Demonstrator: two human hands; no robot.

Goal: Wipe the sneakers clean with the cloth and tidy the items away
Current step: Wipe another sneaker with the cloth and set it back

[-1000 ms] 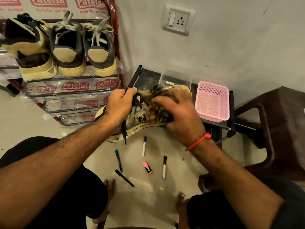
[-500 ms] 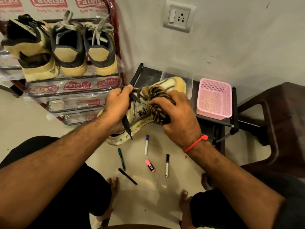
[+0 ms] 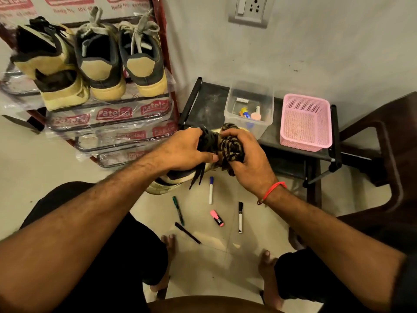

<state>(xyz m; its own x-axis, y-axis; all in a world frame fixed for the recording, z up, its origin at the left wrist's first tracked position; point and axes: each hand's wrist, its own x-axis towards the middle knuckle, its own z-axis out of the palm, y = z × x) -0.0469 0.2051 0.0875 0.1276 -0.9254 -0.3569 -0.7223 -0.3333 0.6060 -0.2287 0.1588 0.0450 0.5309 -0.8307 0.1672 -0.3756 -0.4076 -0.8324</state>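
Both hands have drawn closer together since a second ago, and the sneaker (image 3: 180, 177) has tipped so that less of its side shows and the clear box (image 3: 249, 109) behind it is now uncovered. Left hand (image 3: 182, 150) holds the shoe at the lace area, fingers curled round the dark laces (image 3: 208, 141), thumb lying along the near side. Right hand (image 3: 246, 159) grips the striped cloth (image 3: 230, 145) bunched in its fingers and presses it against the upper just right of the left hand, so the two grips almost touch. The shoe is held in the air above the floor, in front of the low black tabletop (image 3: 205, 109); its long axis seems to run from the heel at lower left toward the toe under the cloth, though the hands hide most of it. The right hand is nearer the toe, the left nearer the heel. Wiping looks unfinished: the next stroke probably needs the cloth dragged along that axis while the left wrist turns the shoe. Three sneakers (image 3: 97, 62) sit on the rack (image 3: 112, 123); several pens (image 3: 211, 190) lie on the floor below, and a pink basket (image 3: 304, 123) stands beside the box.
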